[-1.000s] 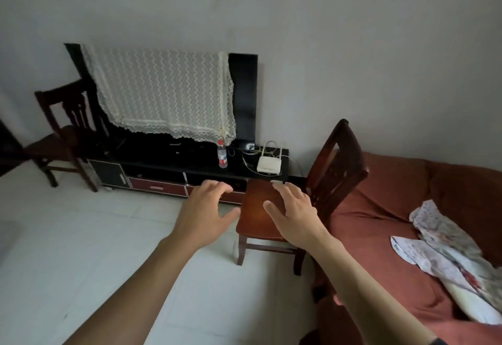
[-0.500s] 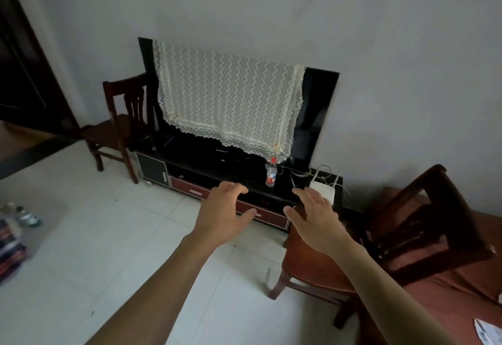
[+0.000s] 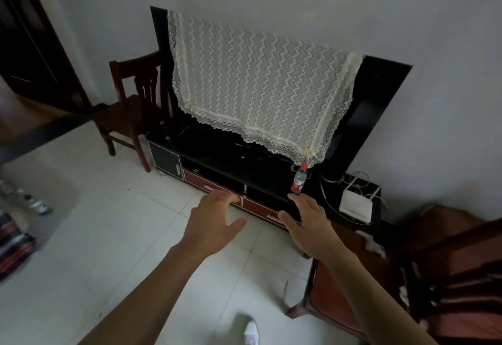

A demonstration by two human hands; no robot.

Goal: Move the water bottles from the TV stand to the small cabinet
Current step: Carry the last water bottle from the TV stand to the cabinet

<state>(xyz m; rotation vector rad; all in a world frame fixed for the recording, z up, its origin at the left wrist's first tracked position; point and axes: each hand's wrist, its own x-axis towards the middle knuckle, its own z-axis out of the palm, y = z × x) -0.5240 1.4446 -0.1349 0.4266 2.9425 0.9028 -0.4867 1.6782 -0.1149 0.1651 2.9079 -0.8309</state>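
Grip first: neither hand holds anything. The right hand (image 3: pixel 309 225) is stretched forward with its fingers spread and relaxed, palm down, and the left hand (image 3: pixel 214 222) beside it is the same, thumb out to the side — both empty and both in the air in front of the TV stand (image 3: pixel 217 154).

By my judgement this is the approach, the reach toward the first pickup; nothing has been lifted yet. The right hand is the nearer one: in the head view its fingertips appear just below the water bottle (image 3: pixel 298 180), though I cannot tell whether they are truly close to it or only lined up with it. The next move calls for the hand to go on forward and up to the stand's top, fingers closing round the bottle's body, then a carry away to the small cabinet — which I cannot pick out here.

The bottle stands upright on the dark top of the stand, toward its right end, just under the hanging corner of the lace cloth (image 3: pixel 260 92) that drapes the TV (image 3: pixel 377 108). It is small, clear plastic, with a red cap and a red-and-white label. I see only this one on the stand. A white router (image 3: pixel 355 206) with its cables lies to its right.
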